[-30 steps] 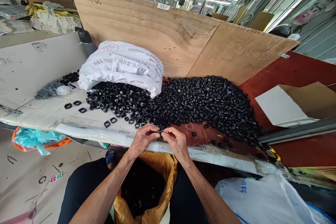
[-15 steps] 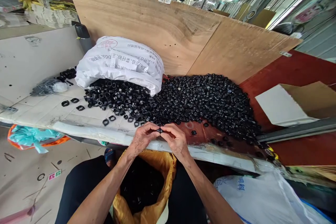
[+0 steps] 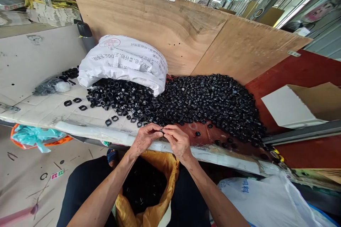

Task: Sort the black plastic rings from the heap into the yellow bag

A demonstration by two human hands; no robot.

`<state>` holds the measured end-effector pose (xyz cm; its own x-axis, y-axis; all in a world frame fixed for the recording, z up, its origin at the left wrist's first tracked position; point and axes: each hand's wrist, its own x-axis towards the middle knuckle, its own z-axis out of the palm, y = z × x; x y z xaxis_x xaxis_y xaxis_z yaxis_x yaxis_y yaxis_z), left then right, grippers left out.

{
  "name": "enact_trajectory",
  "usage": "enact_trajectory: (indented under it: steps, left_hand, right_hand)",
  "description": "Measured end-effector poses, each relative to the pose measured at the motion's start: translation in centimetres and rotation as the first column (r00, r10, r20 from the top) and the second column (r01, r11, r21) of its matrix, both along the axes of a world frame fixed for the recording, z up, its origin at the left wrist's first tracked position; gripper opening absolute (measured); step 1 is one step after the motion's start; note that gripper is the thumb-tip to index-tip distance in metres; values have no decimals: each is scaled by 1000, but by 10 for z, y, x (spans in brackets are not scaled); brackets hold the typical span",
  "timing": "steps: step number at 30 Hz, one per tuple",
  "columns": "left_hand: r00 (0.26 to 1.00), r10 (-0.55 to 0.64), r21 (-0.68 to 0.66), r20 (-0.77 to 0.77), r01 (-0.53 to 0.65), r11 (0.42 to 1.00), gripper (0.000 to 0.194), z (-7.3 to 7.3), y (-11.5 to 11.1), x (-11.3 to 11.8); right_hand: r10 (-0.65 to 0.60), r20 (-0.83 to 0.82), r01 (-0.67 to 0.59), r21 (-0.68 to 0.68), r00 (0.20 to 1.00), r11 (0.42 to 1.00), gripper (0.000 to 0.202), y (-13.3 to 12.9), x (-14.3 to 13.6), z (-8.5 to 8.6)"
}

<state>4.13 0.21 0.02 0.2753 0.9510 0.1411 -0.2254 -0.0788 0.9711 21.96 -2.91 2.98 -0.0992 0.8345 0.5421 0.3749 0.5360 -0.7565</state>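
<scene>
My left hand (image 3: pixel 145 137) and my right hand (image 3: pixel 178 141) meet fingertip to fingertip over the front edge of the bench. Pinched between them is a small black plastic part (image 3: pixel 161 131), mostly covered by the fingers. Just beyond the hands lies a heap of black plastic rings (image 3: pixel 117 94), some spilling from a white woven sack (image 3: pixel 125 60). To its right spreads a large pile of small round black parts (image 3: pixel 210 103). Below my wrists, an orange-yellow sack (image 3: pixel 173 165) stands open between my legs with black parts inside.
A plywood board (image 3: pixel 149 17) closes off the back of the bench. An open cardboard box (image 3: pixel 290 108) sits at the right by a metal bar (image 3: pixel 301 133). On the left are a dark bottle (image 3: pixel 85 35) and a plastic bag (image 3: pixel 46 87). A white sack (image 3: pixel 247 198) lies low right.
Both hands stay together at nearly the same spot, and less of the black part shows between the fingertips. The whole view has shifted slightly.
</scene>
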Motion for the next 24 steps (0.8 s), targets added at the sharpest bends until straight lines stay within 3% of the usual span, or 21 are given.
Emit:
enact_trajectory:
  steps: [4,10,13,18,24]
  left_hand:
    - [1000,-7,-28,8,7,1000,19,1,0,-1]
    - [998,48,177,-45,-39,983,20,1,-2,0]
    - [998,34,199,-59,-22,980,18,1,-2,0]
    - [997,41,149,-72,-30,988,21,3,-2,-2]
    - [995,46,149,-87,-33,988,22,3,-2,-2]
  right_hand:
    - [-15,35,16,-25,999,1000,16,1,2,3]
    - [-167,80,181,-219,983,959,28,-4,-9,-3]
    - [-209,117,230,-211,971,950,27,-6,-13,-6]
    - [-133,109,153,-199,985,968,26,-9,-9,-9]
    - [-210,152,237,-189,966,953,39,-10,-4,-8]
